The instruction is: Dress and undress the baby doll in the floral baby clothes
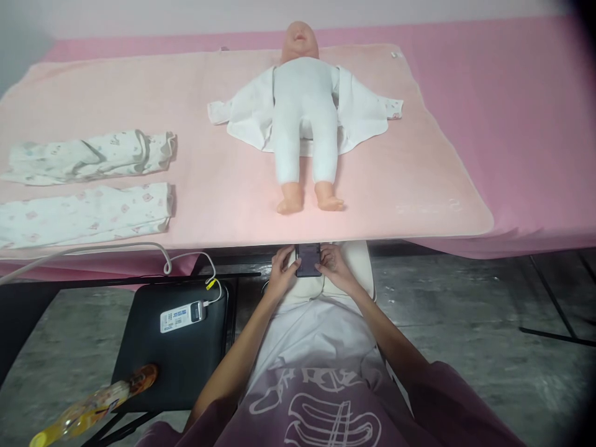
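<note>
Below the table's front edge, over my lap, a dark phone [308,260] is held between my two hands. My left hand [283,268] grips its left side, the thumb on the screen's edge. On its right side, my right hand [335,266] holds it the same way. Beyond, a baby doll [305,93] in white lies on its back on a light pink mat [223,198], feet towards me. Its arms lie inside the sleeves of an open white top [254,112] spread out beneath it.
Two folded patterned cloths [93,156] [88,214] lie at the mat's left. Below left, a black stool [172,354] bears a white device [181,316] with a cable and a bottle [88,406]. Thin black metal legs [554,298] stand at the right.
</note>
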Available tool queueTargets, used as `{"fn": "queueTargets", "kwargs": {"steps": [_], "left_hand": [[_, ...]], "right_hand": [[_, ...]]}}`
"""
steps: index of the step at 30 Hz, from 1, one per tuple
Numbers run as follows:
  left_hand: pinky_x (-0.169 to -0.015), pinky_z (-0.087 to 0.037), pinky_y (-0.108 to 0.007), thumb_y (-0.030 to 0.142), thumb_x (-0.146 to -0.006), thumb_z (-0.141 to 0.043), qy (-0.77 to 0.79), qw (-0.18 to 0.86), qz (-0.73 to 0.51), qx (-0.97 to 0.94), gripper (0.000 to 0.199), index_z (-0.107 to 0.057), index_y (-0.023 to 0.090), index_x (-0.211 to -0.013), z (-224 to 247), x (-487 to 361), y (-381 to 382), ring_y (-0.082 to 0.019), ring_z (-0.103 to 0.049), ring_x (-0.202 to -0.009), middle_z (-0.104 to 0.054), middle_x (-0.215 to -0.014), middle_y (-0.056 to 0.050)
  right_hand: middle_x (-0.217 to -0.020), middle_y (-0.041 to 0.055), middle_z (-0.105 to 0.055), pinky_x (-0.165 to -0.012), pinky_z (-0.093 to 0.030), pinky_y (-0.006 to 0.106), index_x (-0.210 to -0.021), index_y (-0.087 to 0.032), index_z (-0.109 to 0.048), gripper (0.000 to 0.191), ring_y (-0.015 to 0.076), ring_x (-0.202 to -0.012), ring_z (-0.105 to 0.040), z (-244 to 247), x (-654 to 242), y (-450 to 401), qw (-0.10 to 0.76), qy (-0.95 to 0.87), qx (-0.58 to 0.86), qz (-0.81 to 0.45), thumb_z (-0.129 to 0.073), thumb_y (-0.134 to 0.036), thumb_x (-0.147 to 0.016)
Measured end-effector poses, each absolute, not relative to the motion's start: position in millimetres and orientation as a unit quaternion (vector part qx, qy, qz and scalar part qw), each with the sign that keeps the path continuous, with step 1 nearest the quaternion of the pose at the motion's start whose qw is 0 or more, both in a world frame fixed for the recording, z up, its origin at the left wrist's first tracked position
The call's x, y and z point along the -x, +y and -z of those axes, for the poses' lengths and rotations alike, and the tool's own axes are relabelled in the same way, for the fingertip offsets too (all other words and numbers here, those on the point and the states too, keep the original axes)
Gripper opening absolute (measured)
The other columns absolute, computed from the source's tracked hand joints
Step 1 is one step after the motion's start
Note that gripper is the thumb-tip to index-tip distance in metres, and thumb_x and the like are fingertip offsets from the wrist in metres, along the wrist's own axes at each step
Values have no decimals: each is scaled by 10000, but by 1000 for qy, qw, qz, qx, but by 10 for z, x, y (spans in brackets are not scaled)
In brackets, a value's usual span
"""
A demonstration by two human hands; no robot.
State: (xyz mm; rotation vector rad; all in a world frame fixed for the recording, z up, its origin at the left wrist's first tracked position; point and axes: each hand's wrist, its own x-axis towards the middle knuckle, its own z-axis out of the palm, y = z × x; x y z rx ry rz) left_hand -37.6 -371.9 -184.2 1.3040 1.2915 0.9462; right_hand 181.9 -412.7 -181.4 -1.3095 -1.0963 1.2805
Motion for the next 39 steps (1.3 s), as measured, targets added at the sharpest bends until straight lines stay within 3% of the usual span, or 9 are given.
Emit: {"fn": "queueTargets", "kwargs": {"steps": [4,11,14,18,23,28,35,39], "left_hand": [[-1346,-366,-540,521,-876,-869,521,505,-365,-583,609,-739,316,-1434,1869,441,-3742,-325,-512,-1528,-629,-1549,-108],[-1273,-450,-535,524,-837,-915,555,482,-396,-550,572,-784,284,-1340,1830,321,-3752,-323,-562,-1440,-667,-1460,-125],[-1258,-461,-531,557,-801,-944,563,477,-407,-539,581,-801,278,-1290,1807,272,-3741,-323,-591,-1406,-691,-1411,-124],[-1190,-516,-471,647,-897,-833,559,500,-424,-507,498,-821,256,-1206,1776,245,-3696,-301,-653,-1330,-730,-1350,-128],[-1143,-520,-458,627,-911,-821,574,480,-418,-515,448,-829,243,-1143,1774,216,-3632,-282,-694,-1190,-773,-1228,-119],[-1108,-522,-449,598,-889,-842,580,470,-418,-517,438,-827,233,-1130,1789,193,-3622,-286,-690,-1184,-770,-1213,-121],[-1216,-455,-481,555,-992,-706,582,478,-412,-513,366,-851,244,-1119,1745,250,-3614,-305,-681,-1270,-794,-1257,-109],[-1151,-508,-458,539,-924,-775,571,485,-425,-508,369,-842,236,-1123,1765,226,-3614,-295,-700,-1212,-780,-1231,-115]], "right_hand": [[-1075,36,-609,-888,-543,396,-1327,-282,-541,496,228,-982,-615,1787,-1837,-4121,484,-439,539,-532,-779,-462,-930],[-1120,52,-616,-1034,-512,428,-1286,-268,-587,383,240,-1038,-617,1689,-1856,-4119,481,-420,545,-543,-688,-488,-990],[-1096,50,-625,-1030,-516,435,-1295,-277,-582,401,248,-1026,-618,1667,-1857,-4121,477,-423,550,-539,-692,-517,-994],[-1093,51,-628,-1018,-521,435,-1291,-276,-582,404,247,-1011,-624,1662,-1853,-4119,480,-422,544,-543,-693,-534,-1000],[-1082,47,-624,-983,-523,428,-1304,-274,-566,457,247,-1033,-624,1692,-1842,-4119,481,-424,542,-543,-739,-531,-968],[-1031,20,-610,-857,-542,394,-1322,-286,-522,558,222,-938,-614,1724,-1834,-4126,481,-441,531,-540,-816,-538,-919],[-1017,18,-608,-840,-545,397,-1305,-288,-520,543,220,-923,-615,1729,-1838,-4120,484,-440,528,-542,-814,-542,-925],[-1019,18,-608,-838,-550,399,-1306,-292,-522,546,221,-928,-619,1730,-1838,-4123,482,-444,532,-537,-815,-550,-925]]}}
